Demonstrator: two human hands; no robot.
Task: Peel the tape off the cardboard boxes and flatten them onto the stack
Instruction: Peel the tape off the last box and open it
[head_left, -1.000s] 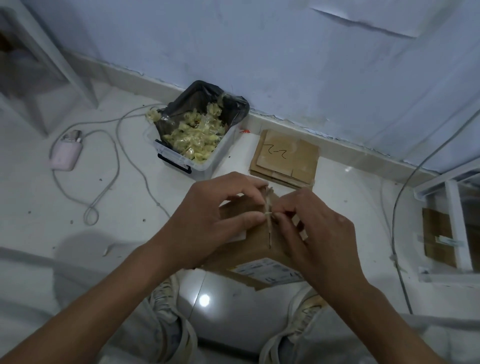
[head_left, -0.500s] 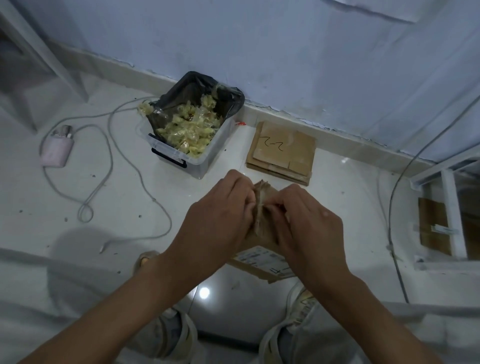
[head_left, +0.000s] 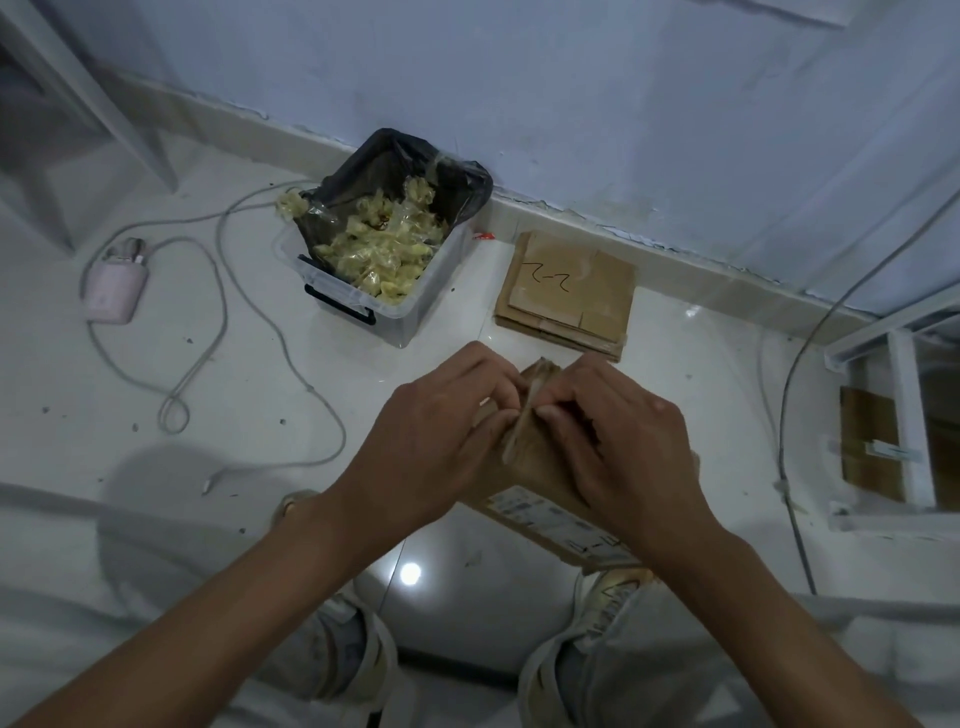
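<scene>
- Hands first: your left hand (head_left: 431, 447) and right hand (head_left: 618, 441) meet over a small cardboard box (head_left: 540, 467), held up off the floor (head_left: 260, 395), above your shoes.
- Left grip: fingers curled round the box's left side, thumb and forefinger pinched right at the top seam.
- Right grip: fingers curled on the box's right side, fingertips (head_left: 550, 413) pinched at the same seam, touching the left thumb tip.
- Tape strip (head_left: 519, 426): pale band running down the box's top edge, between both pinches. Can't tell which pinch actually has the tape vs. the cardboard.
- Box w/ a white printed label (head_left: 540, 512) on its lower face, below your right palm, facing you.
- Stack of flattened boxes (head_left: 569, 291): on the floor beyond the grip, against the wall base, black scribble on the top sheet. Well apart from the held box.
- Clear plastic bin (head_left: 384, 291): beyond and left of the grip, just beside the stack, lined w/ a black bag, full of crumpled yellowish tape wads (head_left: 379, 244).
- Pink charger-like device (head_left: 114, 286) far left of the grip, white cable (head_left: 228, 312) looping across the floor toward your left forearm.
- White frame (head_left: 904, 415) at far right, brown cardboard showing behind it.
- Thin grey cable (head_left: 789, 415) hangs down just left of that frame.
</scene>
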